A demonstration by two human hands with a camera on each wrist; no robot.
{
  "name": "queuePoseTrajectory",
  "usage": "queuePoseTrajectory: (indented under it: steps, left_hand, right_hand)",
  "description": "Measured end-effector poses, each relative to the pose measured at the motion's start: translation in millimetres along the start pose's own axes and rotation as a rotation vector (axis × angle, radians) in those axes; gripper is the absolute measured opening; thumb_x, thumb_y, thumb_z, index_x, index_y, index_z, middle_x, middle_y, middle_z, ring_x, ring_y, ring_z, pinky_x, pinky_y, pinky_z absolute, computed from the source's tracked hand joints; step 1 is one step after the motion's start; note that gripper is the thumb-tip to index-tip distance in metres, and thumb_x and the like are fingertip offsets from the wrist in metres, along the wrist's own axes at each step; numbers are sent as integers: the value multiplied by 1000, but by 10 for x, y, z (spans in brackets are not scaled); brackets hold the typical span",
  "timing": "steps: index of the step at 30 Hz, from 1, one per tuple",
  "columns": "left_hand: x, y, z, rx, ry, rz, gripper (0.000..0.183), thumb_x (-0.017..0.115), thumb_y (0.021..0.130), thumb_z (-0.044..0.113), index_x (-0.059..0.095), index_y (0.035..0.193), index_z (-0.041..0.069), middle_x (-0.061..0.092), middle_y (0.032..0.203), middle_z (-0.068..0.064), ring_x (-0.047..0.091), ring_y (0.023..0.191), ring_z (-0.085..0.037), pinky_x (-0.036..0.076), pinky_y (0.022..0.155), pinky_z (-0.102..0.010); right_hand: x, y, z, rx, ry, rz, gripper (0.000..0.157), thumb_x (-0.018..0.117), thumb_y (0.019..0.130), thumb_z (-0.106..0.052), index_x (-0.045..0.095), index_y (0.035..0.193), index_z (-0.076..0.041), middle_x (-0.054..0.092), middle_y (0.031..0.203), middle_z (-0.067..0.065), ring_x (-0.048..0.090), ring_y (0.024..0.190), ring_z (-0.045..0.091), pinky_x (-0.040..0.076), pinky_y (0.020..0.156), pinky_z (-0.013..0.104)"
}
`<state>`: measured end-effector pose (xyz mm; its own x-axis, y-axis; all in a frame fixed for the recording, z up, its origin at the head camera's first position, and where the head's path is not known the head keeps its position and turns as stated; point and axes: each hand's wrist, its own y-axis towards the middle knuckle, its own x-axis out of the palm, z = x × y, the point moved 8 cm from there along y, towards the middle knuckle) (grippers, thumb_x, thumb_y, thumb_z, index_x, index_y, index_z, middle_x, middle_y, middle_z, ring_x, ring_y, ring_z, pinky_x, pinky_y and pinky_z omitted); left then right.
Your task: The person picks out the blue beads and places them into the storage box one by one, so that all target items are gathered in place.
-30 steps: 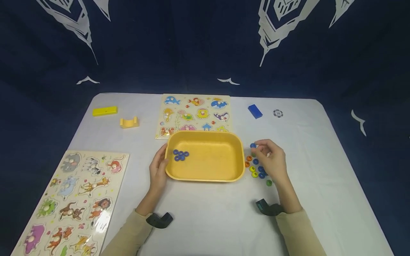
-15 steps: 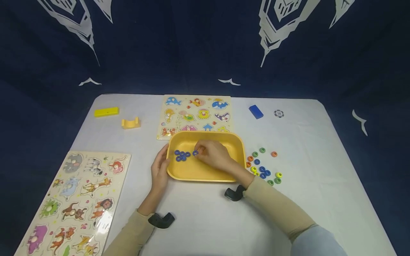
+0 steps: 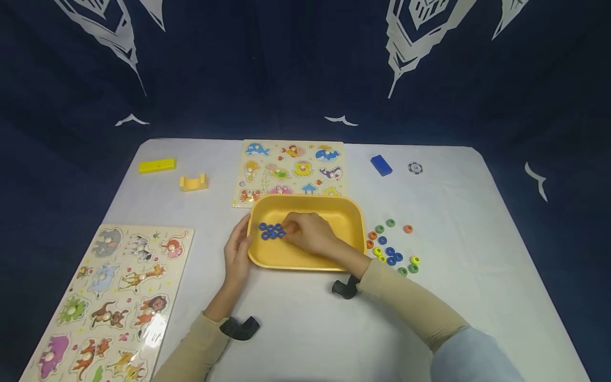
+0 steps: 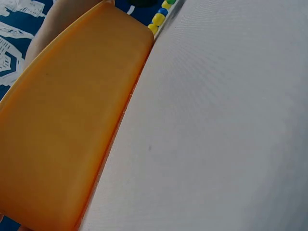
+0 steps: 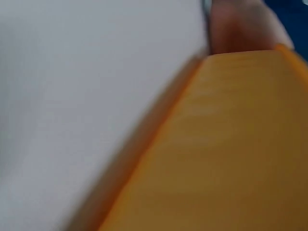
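Note:
My left hand (image 3: 237,252) holds the left end of the yellow tray (image 3: 305,265), its thumb at the rim; the left wrist view shows the outer wall (image 4: 82,106) of the tray. Inside, several blue beads (image 3: 265,235) sit in a close cluster at the left. My right hand (image 3: 310,233) reaches in over the right side, fingers curled, and pinches a blue bead (image 3: 281,233) at the right edge of that cluster. Its fingertips are partly hidden by the hand in the head view. The right wrist view is blurred and shows mostly the tray wall (image 5: 216,144).
Right of the tray lie loose green, orange, yellow and blue beads (image 3: 391,261). A sea-animal puzzle board (image 3: 288,170) is behind the tray, an animal puzzle board (image 3: 119,297) at the left. Yellow blocks (image 3: 157,165), a blue block (image 3: 381,165) and a chip (image 3: 415,168) lie farther back.
From the loose beads, my right hand has carried a blue bead leftward into the tray, then slightly farther left against the cluster. My left hand has stayed at the tray's left end.

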<state>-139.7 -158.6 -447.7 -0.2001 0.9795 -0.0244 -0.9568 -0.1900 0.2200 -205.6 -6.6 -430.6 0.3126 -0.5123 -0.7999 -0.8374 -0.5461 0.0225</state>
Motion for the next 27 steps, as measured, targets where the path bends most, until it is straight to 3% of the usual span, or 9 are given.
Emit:
queuePoseTrajectory:
  steps: [5, 8, 11, 16, 18, 21, 24, 27]
  left_hand:
    - [-7, 14, -175, -6, -6, -3, 47, 36, 88, -2, 40, 133, 13, 42, 134, -5, 43, 118, -23, 41, 98, -27]
    - [-12, 14, -194, 3, 3, -2, 47, 36, 89, 0, 39, 133, 14, 42, 134, -4, 44, 118, -23, 42, 96, -24]
    - [-20, 14, -163, -1, -5, 0, 46, 36, 89, -1, 39, 133, 12, 42, 134, -6, 42, 119, -25, 42, 97, -26]
    - [-5, 5, 7, -4, -7, -6, 46, 35, 88, -4, 37, 133, 4, 40, 135, -11, 41, 119, -32, 40, 98, -36]
    - [3, -1, 63, -4, 3, -5, 46, 35, 88, -4, 36, 133, 1, 40, 135, -14, 41, 119, -34, 40, 97, -37]
    - [6, -9, 87, -9, 14, 0, 46, 35, 88, -4, 36, 133, 0, 40, 134, -15, 41, 118, -34, 41, 97, -38]
    - [9, -14, 79, -14, 9, 4, 46, 34, 87, -5, 36, 133, 0, 40, 133, -16, 41, 118, -34, 41, 97, -38]
    - [13, -13, 70, -11, 2, 3, 45, 35, 87, -5, 37, 133, 1, 41, 133, -15, 42, 117, -34, 41, 97, -38]
  right_hand:
    - [-433, -382, 38, -83, 135, 257, 20, 68, 77, -27, 65, 94, -17, 62, 78, -10, 46, 59, 7, 39, 50, 20]
    - [-713, -686, 192, -111, 212, 395, 21, 68, 76, -23, 65, 95, -14, 61, 77, -5, 43, 60, 8, 35, 48, 19]
    - [-919, -967, 491, -98, 261, 498, 23, 70, 75, -18, 65, 96, -9, 59, 77, -1, 41, 60, 9, 30, 44, 19]
    - [-927, -1295, 1387, 55, 160, 635, 26, 70, 75, -26, 65, 100, -19, 59, 79, -7, 39, 65, 3, 25, 47, 19]
    - [-858, -1372, 1741, 160, 92, 654, 27, 69, 75, -34, 64, 100, -28, 58, 80, -13, 40, 68, 2, 28, 52, 20]
    - [-796, -1445, 2023, 286, 66, 642, 28, 66, 74, -43, 61, 100, -36, 57, 81, -17, 43, 69, 4, 33, 53, 21]
    - [-770, -1478, 2076, 363, 53, 599, 29, 64, 74, -48, 61, 100, -35, 56, 79, -17, 44, 67, 5, 37, 46, 20]
    - [-814, -1485, 1892, 411, 83, 521, 33, 64, 76, -44, 62, 103, -25, 59, 81, -8, 46, 69, 9, 39, 46, 19]
